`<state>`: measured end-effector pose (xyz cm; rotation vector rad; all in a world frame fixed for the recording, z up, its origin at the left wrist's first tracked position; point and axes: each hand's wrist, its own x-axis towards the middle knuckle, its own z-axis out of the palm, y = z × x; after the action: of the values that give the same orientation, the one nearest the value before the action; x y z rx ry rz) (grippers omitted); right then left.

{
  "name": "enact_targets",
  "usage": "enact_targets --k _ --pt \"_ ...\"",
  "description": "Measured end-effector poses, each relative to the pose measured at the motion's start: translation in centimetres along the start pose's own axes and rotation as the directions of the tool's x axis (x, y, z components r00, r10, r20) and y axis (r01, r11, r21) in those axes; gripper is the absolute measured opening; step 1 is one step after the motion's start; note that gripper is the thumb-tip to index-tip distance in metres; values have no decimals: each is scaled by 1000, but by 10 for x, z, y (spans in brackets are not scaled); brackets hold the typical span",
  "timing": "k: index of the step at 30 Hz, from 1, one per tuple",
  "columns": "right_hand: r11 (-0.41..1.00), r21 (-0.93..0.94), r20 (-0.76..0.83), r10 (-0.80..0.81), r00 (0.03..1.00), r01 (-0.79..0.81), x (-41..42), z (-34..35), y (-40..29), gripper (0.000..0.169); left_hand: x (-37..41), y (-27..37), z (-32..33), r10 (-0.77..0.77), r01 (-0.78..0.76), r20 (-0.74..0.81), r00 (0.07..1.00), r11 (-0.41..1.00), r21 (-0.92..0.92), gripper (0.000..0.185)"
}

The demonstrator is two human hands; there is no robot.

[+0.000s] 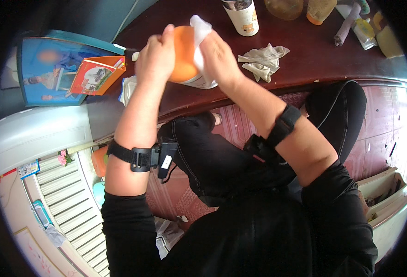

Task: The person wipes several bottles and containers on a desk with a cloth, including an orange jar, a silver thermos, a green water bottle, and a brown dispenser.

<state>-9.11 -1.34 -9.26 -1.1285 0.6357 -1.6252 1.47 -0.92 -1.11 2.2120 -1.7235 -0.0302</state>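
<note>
Above the front part of the dark red wooden table, my left hand [157, 55] grips a rounded orange container [183, 55] from its left side. My right hand [219, 57] holds a white wipe [200, 33] against the container's right side. A fold of the wipe sticks up past the fingers. Some of the container is hidden behind the hands and the wipe, and its exact kind is unclear. A crumpled, greyish used wipe [264, 62] lies on the tabletop right of my right hand.
A patterned paper cup [243, 20] with dark contents stands farther back. Bottles [321, 10] and a yellow-and-white packet [364, 33] sit at the back right. On the left are a framed picture [47, 74], a red desk calendar [92, 78] and a white packet [129, 90].
</note>
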Motion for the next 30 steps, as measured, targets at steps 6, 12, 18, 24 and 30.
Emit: enact_targets --k 6,12,18,24,30 --pt "853 191 -102 509 855 -485 -23 -14 27 34 -9 -6 6 67 -98 -125 990 961 -259 38" --pt "668 290 -98 733 673 -685 -68 -11 6 38 -7 -6 5 -28 -1 -111 993 967 -253 38" --pt "189 729 204 857 473 -658 -69 -15 -70 38 -3 -20 9 -196 163 31 980 707 -688 41" --pt "259 680 346 711 612 -686 -50 -95 -84 57 -24 1 -21 298 -297 116 947 955 -28 83" --pt "451 586 109 780 617 -673 -40 -99 -91 48 -28 14 -26 239 -261 160 958 956 134 87"
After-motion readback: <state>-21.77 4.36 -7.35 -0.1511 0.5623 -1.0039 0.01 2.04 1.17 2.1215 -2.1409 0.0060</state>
